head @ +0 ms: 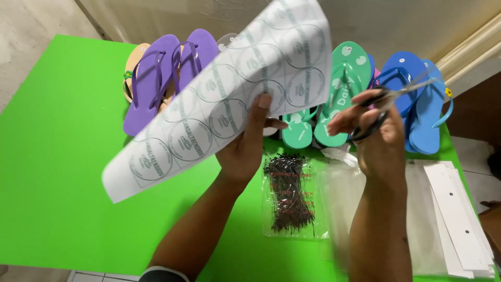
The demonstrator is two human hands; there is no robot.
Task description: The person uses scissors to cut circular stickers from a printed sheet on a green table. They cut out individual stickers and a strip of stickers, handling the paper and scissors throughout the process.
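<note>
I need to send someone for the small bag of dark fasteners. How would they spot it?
On the green table, look just in front of the row of flip-flops, between the person's forearms. The clear plastic bag lies flat there, the only one filled with a bundle of thin black ties.

We are seeing open green bench (62, 172) lying free at our left; ahead, rows of flip-flops (156, 83) are blocking, with a bag of ties (288, 196) and white card strips (459, 219) crowding the right.
</note>
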